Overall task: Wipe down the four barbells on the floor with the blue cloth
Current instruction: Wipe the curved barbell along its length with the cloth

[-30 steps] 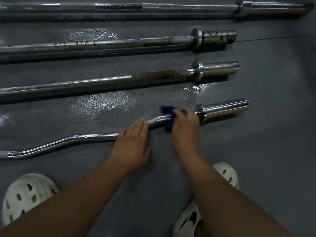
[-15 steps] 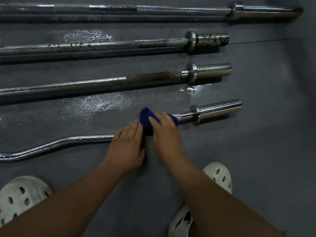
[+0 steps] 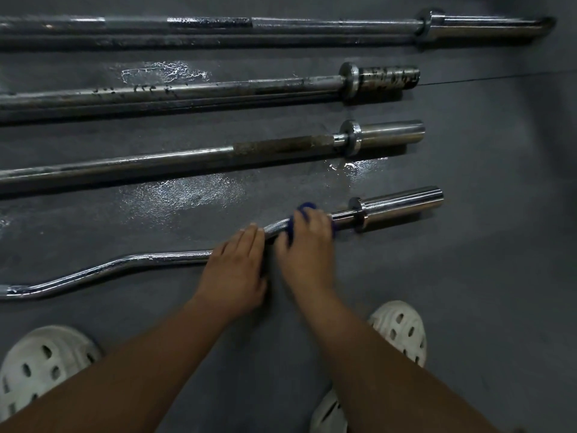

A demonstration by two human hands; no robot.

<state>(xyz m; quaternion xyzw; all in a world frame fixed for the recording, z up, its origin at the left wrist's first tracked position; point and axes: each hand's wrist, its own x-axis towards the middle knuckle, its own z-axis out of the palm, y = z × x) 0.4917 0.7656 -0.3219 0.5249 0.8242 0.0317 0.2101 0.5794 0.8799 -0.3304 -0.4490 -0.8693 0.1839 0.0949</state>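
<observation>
Several barbells lie side by side on the dark floor. Nearest me is a wavy chrome curl bar [image 3: 93,273] with its sleeve [image 3: 402,204] at the right. My right hand [image 3: 307,245] grips the blue cloth [image 3: 304,209] around this bar's knurled part, just left of the collar. My left hand [image 3: 237,270] rests flat on the bar beside it, fingers straight. Beyond lie a straight bar with a rusty patch [image 3: 187,160], a spotted bar [image 3: 187,89] and the farthest long bar [image 3: 281,25].
Wet shiny patches [image 3: 181,192] mark the floor between the bars. My white perforated clogs show at the bottom left [image 3: 40,367] and bottom right [image 3: 399,329]. A thin seam in the floor [image 3: 499,78] runs off to the right.
My right hand slid the cloth left along the curl bar toward my left hand, then back right toward the collar. My left hand stayed pressed on the bar.
</observation>
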